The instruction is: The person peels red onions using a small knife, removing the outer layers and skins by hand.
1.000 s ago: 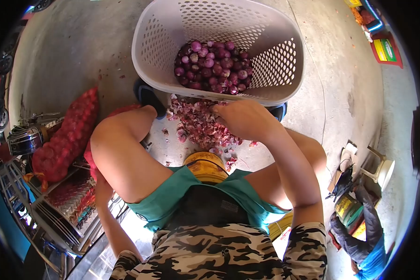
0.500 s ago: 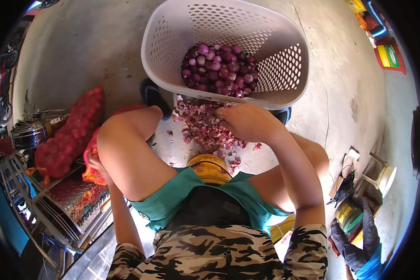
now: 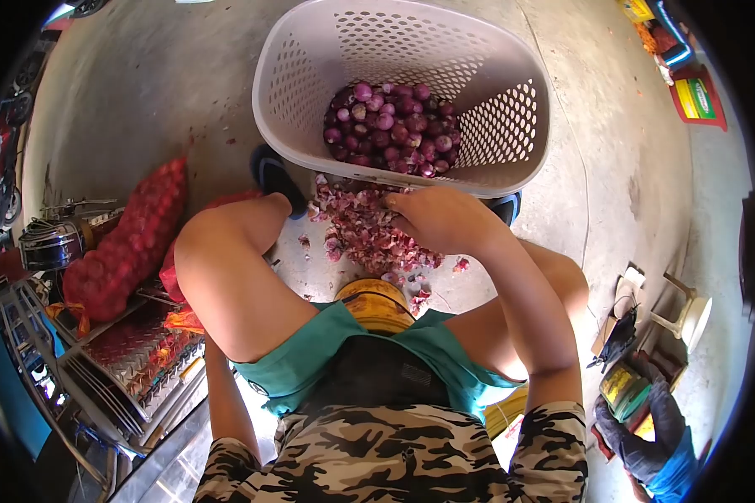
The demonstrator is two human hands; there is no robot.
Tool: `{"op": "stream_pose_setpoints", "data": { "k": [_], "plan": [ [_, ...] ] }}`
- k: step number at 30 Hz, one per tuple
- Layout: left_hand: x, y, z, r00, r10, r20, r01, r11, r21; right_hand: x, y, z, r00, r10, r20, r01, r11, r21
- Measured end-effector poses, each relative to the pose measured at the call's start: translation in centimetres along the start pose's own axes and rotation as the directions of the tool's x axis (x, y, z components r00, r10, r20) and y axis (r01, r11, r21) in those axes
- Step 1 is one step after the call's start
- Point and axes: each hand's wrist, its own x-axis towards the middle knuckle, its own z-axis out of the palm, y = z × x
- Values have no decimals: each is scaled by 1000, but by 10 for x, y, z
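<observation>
My right hand [image 3: 434, 220] is closed, palm down, over a heap of papery onion skins [image 3: 369, 230] on the floor between my feet. Its curled fingers hide what they hold, if anything. My left forearm [image 3: 229, 390] reaches down beside my left thigh, which hides the hand. Close to that side lie a red mesh sack of onions [image 3: 130, 239] and some orange-red netting [image 3: 184, 320]. In front of me stands a pale perforated plastic basket [image 3: 289, 126], with peeled-looking purple onions [image 3: 392, 130] gathered at its bottom.
A yellow round container [image 3: 373, 303] is between my thighs. Metal racks [image 3: 101, 377] stand at left. At lower right, a person's dark-clad legs [image 3: 658, 419] are beside a yellow-green tub [image 3: 625, 392]. A white stool-like object [image 3: 692, 323] lies near the wall.
My left hand has slipped from the orange-red netting to behind my thigh, and the netting has dropped lower. My right hand has barely moved. The other person's legs at lower right have shifted.
</observation>
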Motion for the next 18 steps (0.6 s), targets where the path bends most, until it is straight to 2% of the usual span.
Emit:
{"op": "stream_pose_setpoints", "data": {
  "k": [7, 13, 18],
  "plan": [
    [5, 1, 1, 998, -48, 34, 50, 997, -59, 1, 0, -2, 999, -40, -26, 39, 999, -38],
    [20, 18, 56, 985, -56, 161, 80, 986, -144, 1, -3, -5, 999, 37, 33, -37, 999, -3],
    [34, 26, 79, 969, -91, 229, 137, 971, -196, -1, -5, -6, 1000, 13, 4, -13, 999, -39]
  ]
}}
